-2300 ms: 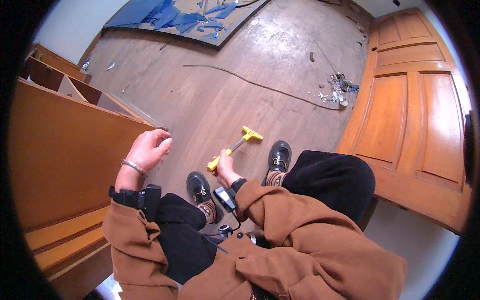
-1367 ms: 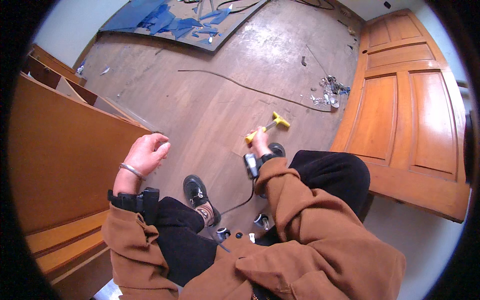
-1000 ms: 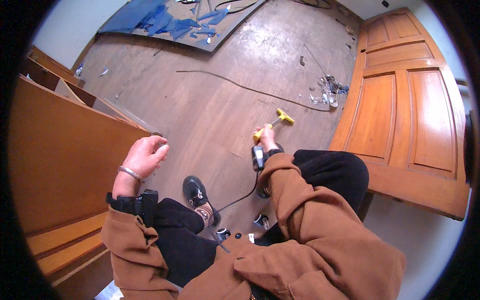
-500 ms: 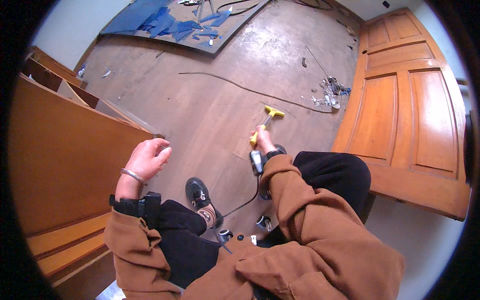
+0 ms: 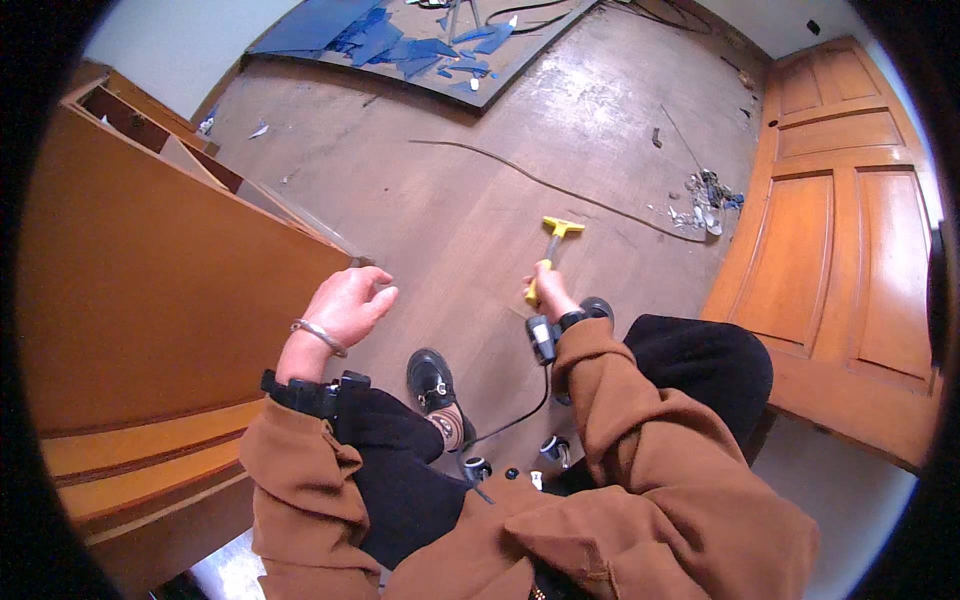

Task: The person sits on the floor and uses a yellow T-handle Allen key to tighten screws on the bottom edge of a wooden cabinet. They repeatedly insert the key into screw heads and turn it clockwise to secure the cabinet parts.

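Note:
My right hand [image 5: 548, 297] grips the yellow handle of a scraper [image 5: 552, 247] with a metal shaft and a yellow cross head, pointed away from me over the worn wooden floor [image 5: 450, 200]. My left hand [image 5: 345, 305] hovers with loosely spread fingers beside a big orange-brown wooden panel [image 5: 150, 300], holding nothing; a metal bracelet circles its wrist. Both arms wear brown sleeves with black wrist devices. My black shoes [image 5: 432, 378] rest on the floor below the hands.
A wooden door [image 5: 840, 250] lies flat at the right. Broken blue sheet pieces [image 5: 400, 40] lie at the far end. A thin dark cable [image 5: 560, 190] runs across the floor toward a small debris pile [image 5: 705, 195]. Wooden furniture with open compartments [image 5: 130, 115] stands at the left.
My right hand swung the scraper from near my left foot out to the right and then forward, its head now pointing away. The left hand stayed by the panel, opening slightly.

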Available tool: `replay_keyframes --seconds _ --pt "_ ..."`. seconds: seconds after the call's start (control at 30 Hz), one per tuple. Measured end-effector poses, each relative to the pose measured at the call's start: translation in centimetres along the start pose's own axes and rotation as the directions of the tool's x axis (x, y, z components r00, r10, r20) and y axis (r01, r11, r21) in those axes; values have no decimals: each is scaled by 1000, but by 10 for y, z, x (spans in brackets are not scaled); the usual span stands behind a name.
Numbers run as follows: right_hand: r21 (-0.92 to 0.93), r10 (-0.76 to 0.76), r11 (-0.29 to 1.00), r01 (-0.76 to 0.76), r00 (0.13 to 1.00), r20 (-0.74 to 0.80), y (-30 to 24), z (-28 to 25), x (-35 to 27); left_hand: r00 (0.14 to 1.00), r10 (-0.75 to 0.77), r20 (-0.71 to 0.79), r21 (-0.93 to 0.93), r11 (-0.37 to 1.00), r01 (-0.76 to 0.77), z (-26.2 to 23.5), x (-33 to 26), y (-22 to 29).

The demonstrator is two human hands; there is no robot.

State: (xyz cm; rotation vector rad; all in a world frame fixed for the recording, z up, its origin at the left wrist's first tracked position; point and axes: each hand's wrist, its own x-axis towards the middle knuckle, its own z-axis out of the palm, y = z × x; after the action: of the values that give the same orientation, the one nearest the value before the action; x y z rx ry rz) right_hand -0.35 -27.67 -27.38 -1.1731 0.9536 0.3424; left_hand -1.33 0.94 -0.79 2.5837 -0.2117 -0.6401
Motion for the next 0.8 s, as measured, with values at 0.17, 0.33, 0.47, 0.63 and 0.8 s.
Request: replay_keyframes --seconds 0.17,0.33,0.47,0.63,0.8 --pt "-129 -89 988 86 996 -18 27 15 -13 999 51 6 24 998 -51 3 1 0" --pt "-117 42 992 -36 998 51 108 53 -60 1000 4 30 11 1000 -5 4 0 3" --pt "-290 -52 955 68 997 64 67 38 -33 999 19 26 20 1000 -19 2 -2 3" --pt "-249 -56 966 71 996 66 22 24 -7 999 0 35 33 999 -1 2 -2 4" --pt "-233 -20 971 58 986 164 99 61 -68 999 18 34 34 999 -19 1 -1 5"
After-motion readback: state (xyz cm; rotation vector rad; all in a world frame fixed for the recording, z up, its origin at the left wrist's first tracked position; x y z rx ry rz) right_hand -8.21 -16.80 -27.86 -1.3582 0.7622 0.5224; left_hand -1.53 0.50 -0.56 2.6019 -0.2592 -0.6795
